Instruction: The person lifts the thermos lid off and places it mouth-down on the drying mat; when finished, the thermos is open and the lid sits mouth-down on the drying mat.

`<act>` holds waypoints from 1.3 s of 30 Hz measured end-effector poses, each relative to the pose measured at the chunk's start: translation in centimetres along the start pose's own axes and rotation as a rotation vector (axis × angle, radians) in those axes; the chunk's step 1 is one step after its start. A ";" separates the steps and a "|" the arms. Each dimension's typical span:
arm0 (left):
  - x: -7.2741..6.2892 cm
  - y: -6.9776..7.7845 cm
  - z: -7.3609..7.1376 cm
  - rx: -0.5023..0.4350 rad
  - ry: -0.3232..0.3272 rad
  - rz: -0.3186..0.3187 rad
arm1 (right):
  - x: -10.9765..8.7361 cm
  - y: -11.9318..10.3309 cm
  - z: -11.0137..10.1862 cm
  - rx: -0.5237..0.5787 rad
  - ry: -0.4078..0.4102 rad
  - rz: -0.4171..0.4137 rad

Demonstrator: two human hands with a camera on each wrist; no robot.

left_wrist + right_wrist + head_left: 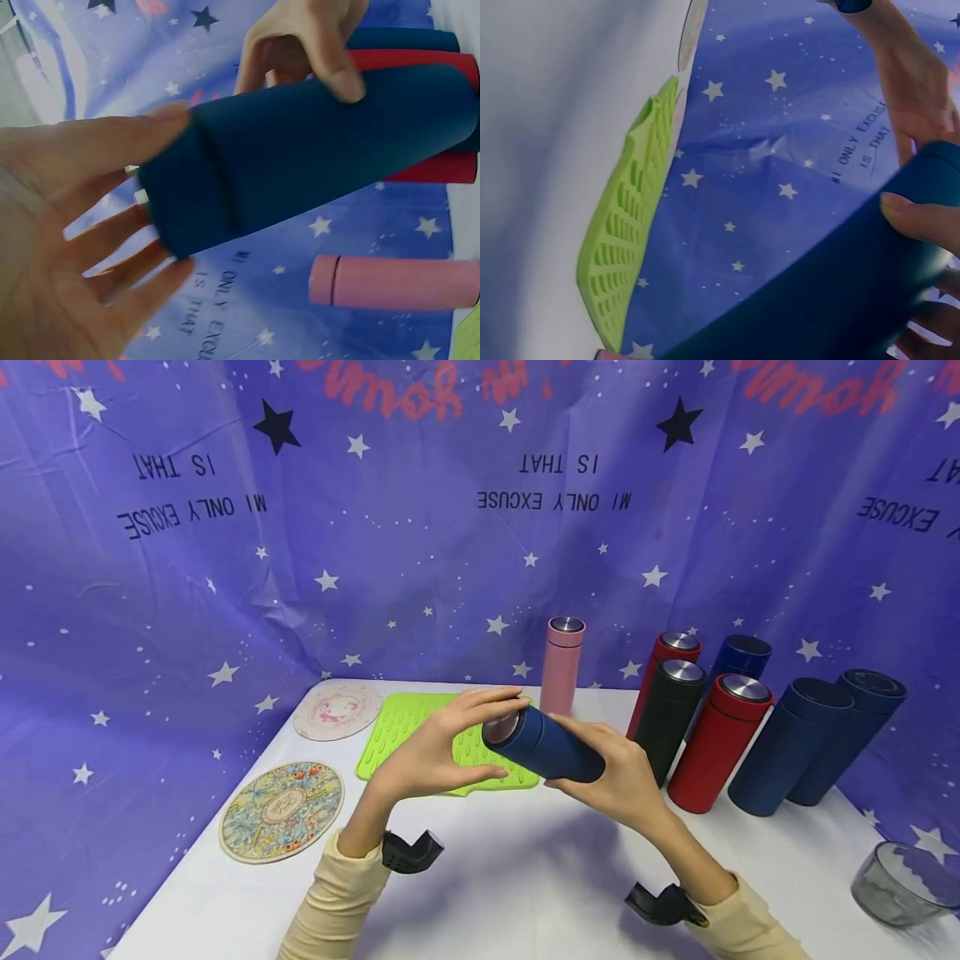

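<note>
A dark blue thermos bottle [558,750] with a steel-topped lid is held tilted above the table, lid end toward the left. My right hand [611,772] grips its body, thumb on one side and fingers on the other. Around the lid end, my left hand [442,739] is spread, its fingers fairly straight above and its thumb below. In the left wrist view, the left thumb and fingers overlap the edge of the lid [180,180]. The right wrist view shows the right thumb [919,221] lying along the bottle [817,300].
A pink bottle [562,668] stands at the back. On the right stand red [716,752], black [670,718] and several blue bottles [787,752]. A green mat [401,731], two round coasters [281,810] and a glass bowl [892,889] also lie on the table [480,877].
</note>
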State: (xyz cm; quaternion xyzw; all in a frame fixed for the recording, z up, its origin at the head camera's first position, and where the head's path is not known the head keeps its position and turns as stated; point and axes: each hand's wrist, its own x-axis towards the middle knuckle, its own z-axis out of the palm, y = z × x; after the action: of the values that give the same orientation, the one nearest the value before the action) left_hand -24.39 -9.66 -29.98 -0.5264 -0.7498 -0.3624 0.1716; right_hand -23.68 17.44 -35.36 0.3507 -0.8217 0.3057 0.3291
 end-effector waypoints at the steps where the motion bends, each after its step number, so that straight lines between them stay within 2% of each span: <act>1: -0.1 0.0 -0.2 0.009 -0.021 0.005 | 0.0 -0.1 -0.1 -0.011 -0.016 -0.012; 3: -0.3 0.1 -0.3 0.022 -0.051 0.001 | -0.1 -0.3 -0.4 -0.028 -0.047 -0.037; 6: -0.3 0.3 -0.2 0.042 -0.063 -0.007 | -0.1 -0.5 -0.6 -0.031 -0.084 -0.068; 11: -0.4 0.4 -0.3 0.048 -0.043 0.006 | -0.1 -0.4 -0.6 0.080 -0.134 -0.086; 14: -0.5 0.4 -0.6 0.051 -0.028 0.035 | 0.0 -0.2 -0.5 0.146 -0.161 -0.068; 19: -0.2 0.1 -0.5 0.029 -0.001 0.108 | 0.1 0.4 -0.7 0.215 -0.200 0.008; 25: 0.0 -0.6 -0.1 -0.012 0.004 0.153 | 0.1 0.5 -1.0 0.255 -0.185 0.015; 30: 0.0 -1.0 0.1 0.014 -0.012 0.151 | 0.1 0.4 -0.9 0.231 -0.168 -0.004; 34: 0.1 -1.1 0.3 0.030 -0.002 0.159 | 0.0 0.4 -1.0 0.202 -0.149 -0.025; 37: 0.1 -1.4 0.5 0.035 0.019 0.138 | 0.0 0.4 -0.9 0.177 -0.130 -0.048; 39: 0.0 -1.5 0.8 0.025 0.042 0.079 | 0.0 0.4 -0.7 0.144 -0.105 -0.061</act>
State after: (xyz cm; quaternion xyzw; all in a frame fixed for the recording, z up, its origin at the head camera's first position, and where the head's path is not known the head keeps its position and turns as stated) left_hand -25.70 -9.38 -31.05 -0.5459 -0.7290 -0.3568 0.2079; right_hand -23.74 18.16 -35.04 0.4137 -0.8028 0.3349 0.2687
